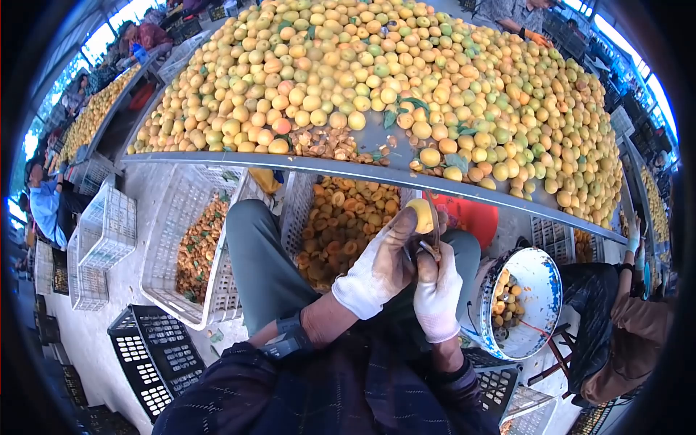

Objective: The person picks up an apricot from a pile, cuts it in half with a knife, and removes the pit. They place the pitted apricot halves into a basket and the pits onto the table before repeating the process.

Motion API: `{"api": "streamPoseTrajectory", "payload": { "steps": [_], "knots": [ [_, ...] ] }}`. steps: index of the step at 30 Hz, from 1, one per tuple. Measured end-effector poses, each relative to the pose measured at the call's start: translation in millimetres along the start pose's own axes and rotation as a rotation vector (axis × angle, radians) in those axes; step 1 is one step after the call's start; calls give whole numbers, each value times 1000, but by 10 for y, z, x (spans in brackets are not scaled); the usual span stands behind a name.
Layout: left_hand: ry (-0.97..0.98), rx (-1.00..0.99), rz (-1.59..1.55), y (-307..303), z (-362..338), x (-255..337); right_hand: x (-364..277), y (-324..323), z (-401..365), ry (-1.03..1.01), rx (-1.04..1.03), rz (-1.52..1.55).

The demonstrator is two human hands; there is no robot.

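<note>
My left hand (388,262), in a stained white glove, holds a yellow fruit (420,215) above my lap. My right hand (438,290), gloved too, is closed around a small tool (435,243) whose thin curved part touches the fruit's right side. The two hands are side by side, almost touching. Beyond them a metal table (290,161) bears a large heap of yellow-orange fruit (348,65). Between my knees, below the table edge, stands a crate (292,217) of halved fruit (348,217).
A white crate (156,268) of scraps stands left, with a black crate (156,355) nearer me. To the right are a white bucket (540,290) with pits inside and a red basin (475,217). A co-worker (623,333) sits at far right.
</note>
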State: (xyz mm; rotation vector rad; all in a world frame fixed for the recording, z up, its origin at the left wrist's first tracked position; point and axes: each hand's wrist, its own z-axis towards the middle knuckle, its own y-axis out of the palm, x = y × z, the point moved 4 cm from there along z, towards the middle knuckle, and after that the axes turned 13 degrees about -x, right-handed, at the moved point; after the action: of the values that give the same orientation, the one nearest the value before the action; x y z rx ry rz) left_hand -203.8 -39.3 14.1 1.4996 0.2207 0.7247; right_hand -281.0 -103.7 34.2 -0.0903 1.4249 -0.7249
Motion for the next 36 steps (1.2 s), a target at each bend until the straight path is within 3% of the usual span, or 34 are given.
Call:
{"api": "streamPoseTrajectory", "payload": {
  "steps": [10, 21, 25, 28, 30, 31, 33, 35, 36],
  "knots": [
    [4, 39, 17, -3, -24, -43, -33, -31, -28, 42, -29, -56],
    [-14, 17, -19, -82, -32, -89, 1, -174, 20, 77, -263, -123],
    [-17, -20, -81, -103, -34, -96, 5, -199, 22, 64, -257, -120],
    [-34, 46, 154, -109, -65, 61, 26, -267, 38, 61, -283, -49],
    [-162, -82, 785, -75, -67, 193, 143, -280, 40, 191, -414, 38],
    [-161, -85, 786, -63, -65, 190, 155, -278, 37, 189, -412, 36],
    [-175, -18, 732, -67, -93, 159, 248, -222, -24, 412, -475, 428],
    [2, -71, 457, -90, -81, -25, 125, -176, -19, 419, -403, 568],
    [-26, -95, 291, -95, -95, -72, 84, -148, -33, 436, -329, 716]
  ]
}}
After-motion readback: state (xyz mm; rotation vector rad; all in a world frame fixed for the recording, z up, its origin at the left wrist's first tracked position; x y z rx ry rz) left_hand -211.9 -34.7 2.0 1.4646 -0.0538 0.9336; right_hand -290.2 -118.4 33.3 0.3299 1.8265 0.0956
